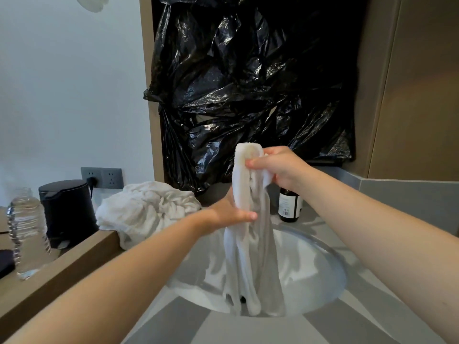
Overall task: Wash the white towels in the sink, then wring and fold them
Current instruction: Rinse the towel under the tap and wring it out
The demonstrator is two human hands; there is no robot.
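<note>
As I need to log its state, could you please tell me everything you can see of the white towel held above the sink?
The white towel looks like soft terry cloth, gathered lengthwise into a long hanging bundle. The right hand grips its folded-over top end, and the left hand grips it lower down. Below that it widens into loose vertical folds, and its bottom end hangs into the sink. Whether it is wet cannot be told.
</note>
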